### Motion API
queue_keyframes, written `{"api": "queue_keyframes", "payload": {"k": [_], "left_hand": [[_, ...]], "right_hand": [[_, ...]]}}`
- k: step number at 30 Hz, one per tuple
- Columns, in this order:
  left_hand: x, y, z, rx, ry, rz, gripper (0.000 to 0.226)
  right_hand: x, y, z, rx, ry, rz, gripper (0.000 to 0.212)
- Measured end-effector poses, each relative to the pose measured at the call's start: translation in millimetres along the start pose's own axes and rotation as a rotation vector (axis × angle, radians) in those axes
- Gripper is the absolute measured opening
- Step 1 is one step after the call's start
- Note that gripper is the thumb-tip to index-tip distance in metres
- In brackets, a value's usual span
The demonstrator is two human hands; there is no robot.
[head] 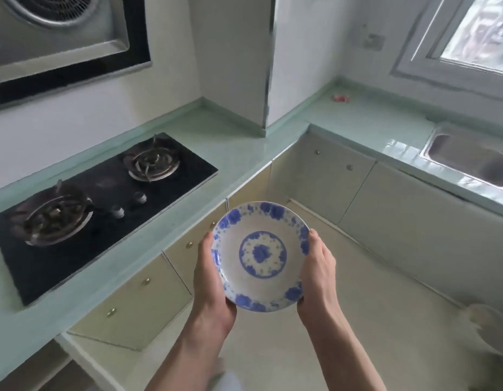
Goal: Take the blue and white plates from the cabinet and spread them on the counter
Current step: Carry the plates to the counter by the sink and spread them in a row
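A blue and white plate [261, 256] with a flowered rim and a blue ring in its middle is held flat in front of me, over the floor. My left hand [209, 280] grips its left edge and my right hand [319, 273] grips its right edge. It may be a small stack, but only the top plate shows. The pale green counter [239, 149] runs along the left and turns right at the corner. Below it are cream cabinet doors [143, 294], all of them closed.
A black two-burner gas hob [98, 198] is set into the left counter, under a range hood [61, 32]. A steel sink [470, 156] sits in the right counter below a window [478, 32]. A small red item [341, 98] lies near the far wall. A white column [244, 60] stands in the corner.
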State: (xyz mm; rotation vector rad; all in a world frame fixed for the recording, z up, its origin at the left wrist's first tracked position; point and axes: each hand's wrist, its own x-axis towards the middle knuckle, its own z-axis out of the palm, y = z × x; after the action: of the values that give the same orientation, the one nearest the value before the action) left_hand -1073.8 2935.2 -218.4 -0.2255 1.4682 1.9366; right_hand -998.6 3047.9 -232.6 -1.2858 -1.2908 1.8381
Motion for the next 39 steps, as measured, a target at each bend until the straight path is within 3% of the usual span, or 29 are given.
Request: {"api": "queue_keyframes", "payload": {"k": [24, 29, 39], "left_hand": [[260.2, 69.0, 283.8, 0.232, -0.362, -0.077, 0.046], [290.8, 66.0, 332.5, 0.282, -0.463, -0.066, 0.046], [359.6, 32.5, 447.3, 0.361, -0.476, -0.093, 0.051]], "right_hand": [[281.6, -149.4, -8.2, 0.229, 0.462, -0.087, 0.041], [324.2, -169.5, -22.0, 0.239, 0.539, -0.079, 0.041], [430.2, -207.3, -76.7, 0.255, 0.587, -0.061, 0.040]]}}
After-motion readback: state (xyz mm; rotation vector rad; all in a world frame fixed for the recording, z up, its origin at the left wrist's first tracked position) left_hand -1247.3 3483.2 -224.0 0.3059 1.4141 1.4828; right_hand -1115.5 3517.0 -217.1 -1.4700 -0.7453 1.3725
